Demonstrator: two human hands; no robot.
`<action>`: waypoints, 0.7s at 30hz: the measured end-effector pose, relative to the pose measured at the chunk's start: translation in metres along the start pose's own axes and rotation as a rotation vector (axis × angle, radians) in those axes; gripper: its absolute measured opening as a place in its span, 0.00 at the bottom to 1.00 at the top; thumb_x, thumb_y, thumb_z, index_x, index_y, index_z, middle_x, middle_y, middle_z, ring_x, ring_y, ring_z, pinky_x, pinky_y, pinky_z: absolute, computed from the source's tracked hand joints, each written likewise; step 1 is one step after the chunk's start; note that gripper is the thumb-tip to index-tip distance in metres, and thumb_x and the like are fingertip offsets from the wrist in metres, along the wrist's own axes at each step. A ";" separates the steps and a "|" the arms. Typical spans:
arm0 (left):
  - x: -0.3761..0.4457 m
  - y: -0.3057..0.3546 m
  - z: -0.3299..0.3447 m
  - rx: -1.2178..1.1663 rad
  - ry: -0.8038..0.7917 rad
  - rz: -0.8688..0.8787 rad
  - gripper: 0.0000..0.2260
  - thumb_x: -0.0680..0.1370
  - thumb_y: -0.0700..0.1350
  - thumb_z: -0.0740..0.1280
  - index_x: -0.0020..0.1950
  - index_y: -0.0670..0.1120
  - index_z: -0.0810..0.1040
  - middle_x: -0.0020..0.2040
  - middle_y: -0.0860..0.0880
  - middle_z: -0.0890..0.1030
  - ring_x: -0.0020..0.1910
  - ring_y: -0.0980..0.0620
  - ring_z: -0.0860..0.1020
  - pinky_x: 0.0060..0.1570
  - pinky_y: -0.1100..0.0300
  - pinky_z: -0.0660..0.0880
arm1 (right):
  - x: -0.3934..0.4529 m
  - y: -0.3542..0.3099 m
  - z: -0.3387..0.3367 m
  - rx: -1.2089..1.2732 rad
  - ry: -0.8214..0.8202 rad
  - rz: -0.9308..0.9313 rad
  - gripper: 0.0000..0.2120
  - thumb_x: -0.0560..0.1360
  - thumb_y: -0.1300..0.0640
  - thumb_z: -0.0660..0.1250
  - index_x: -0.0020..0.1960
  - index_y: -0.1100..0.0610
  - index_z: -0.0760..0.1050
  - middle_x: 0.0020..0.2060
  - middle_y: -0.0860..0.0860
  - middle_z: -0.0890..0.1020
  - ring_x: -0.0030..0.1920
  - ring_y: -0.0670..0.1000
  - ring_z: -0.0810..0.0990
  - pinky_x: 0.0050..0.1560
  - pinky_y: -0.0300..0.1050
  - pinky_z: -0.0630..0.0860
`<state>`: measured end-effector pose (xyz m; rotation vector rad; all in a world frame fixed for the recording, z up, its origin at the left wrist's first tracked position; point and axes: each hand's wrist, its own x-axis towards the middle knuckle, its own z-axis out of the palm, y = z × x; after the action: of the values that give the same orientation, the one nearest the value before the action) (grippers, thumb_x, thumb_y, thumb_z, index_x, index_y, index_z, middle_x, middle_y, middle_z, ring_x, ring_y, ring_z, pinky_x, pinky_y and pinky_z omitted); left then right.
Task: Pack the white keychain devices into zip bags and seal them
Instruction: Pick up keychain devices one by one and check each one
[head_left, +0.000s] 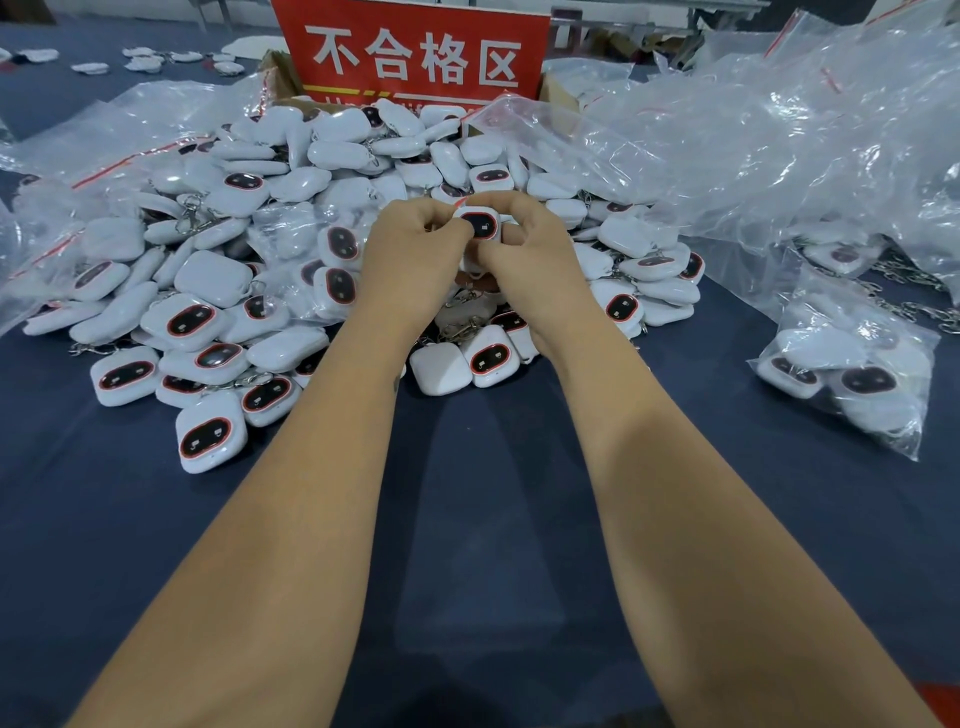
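Keychain device (479, 224) pinched by both hands; filled zip bag (852, 374) (right).

Both bare forearms reach up the frame from the bottom edge, the left from about 7 o'clock and the right from about 5 o'clock, converging toward 12 o'clock. The left hand (410, 249) sits at 11 o'clock of the meeting point, back toward the camera, fingers curled inward. The right hand (524, 244) sits at 1 o'clock, fingers likewise curled, thumb bent across toward the left. Both hands pinch one white keychain device (479, 224) between their fingertips, knuckles nearly touching.
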<state>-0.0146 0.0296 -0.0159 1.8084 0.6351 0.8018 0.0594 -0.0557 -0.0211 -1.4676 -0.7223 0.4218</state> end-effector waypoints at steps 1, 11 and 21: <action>0.000 0.000 0.000 0.000 0.000 0.002 0.06 0.74 0.45 0.66 0.39 0.53 0.81 0.33 0.52 0.80 0.35 0.53 0.77 0.42 0.54 0.77 | 0.001 -0.001 0.000 0.020 0.006 0.017 0.18 0.73 0.73 0.61 0.55 0.57 0.78 0.40 0.54 0.84 0.36 0.47 0.82 0.37 0.40 0.78; 0.000 0.001 0.001 -0.004 0.005 0.000 0.08 0.76 0.44 0.66 0.38 0.54 0.79 0.36 0.52 0.81 0.39 0.52 0.78 0.46 0.51 0.79 | 0.003 -0.002 0.003 0.114 0.041 0.054 0.15 0.77 0.67 0.60 0.46 0.51 0.81 0.40 0.52 0.83 0.42 0.50 0.81 0.39 0.43 0.79; -0.002 0.003 -0.001 0.018 -0.003 -0.003 0.09 0.76 0.43 0.65 0.38 0.54 0.79 0.35 0.51 0.80 0.35 0.52 0.77 0.44 0.49 0.79 | 0.002 -0.001 0.002 0.060 0.045 0.036 0.14 0.77 0.67 0.60 0.49 0.53 0.80 0.40 0.50 0.82 0.37 0.45 0.79 0.34 0.37 0.75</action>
<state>-0.0161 0.0278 -0.0136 1.8245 0.6450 0.7939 0.0594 -0.0526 -0.0196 -1.4309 -0.6428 0.4338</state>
